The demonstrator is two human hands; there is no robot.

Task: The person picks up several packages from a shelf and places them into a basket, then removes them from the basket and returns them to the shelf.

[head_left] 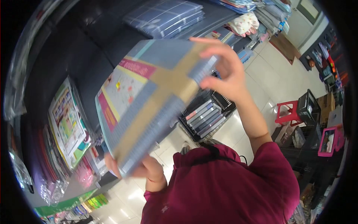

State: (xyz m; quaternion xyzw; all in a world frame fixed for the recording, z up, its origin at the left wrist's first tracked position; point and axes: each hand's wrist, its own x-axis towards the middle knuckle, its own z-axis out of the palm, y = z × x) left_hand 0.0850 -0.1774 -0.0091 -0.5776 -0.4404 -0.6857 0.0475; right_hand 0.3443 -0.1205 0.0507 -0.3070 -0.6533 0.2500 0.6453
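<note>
A flat, thick grey-blue package is held up and tilted in front of the shelf. Brown tape crosses its face and edge, and a printed label in pink, yellow and white shows on it. My right hand grips its upper right corner, thumb on one side and fingers on the other. At the lower corner my left hand is closed on the package, with some fingers hidden behind it. Motion blurs the package, and its contents cannot be made out.
Folded blue checked packs lie on the dark shelf above. Colourful packaged goods stand at left. Below is a black basket holding several flat packs. A red stool stands on the tiled floor at right, beside more shelving.
</note>
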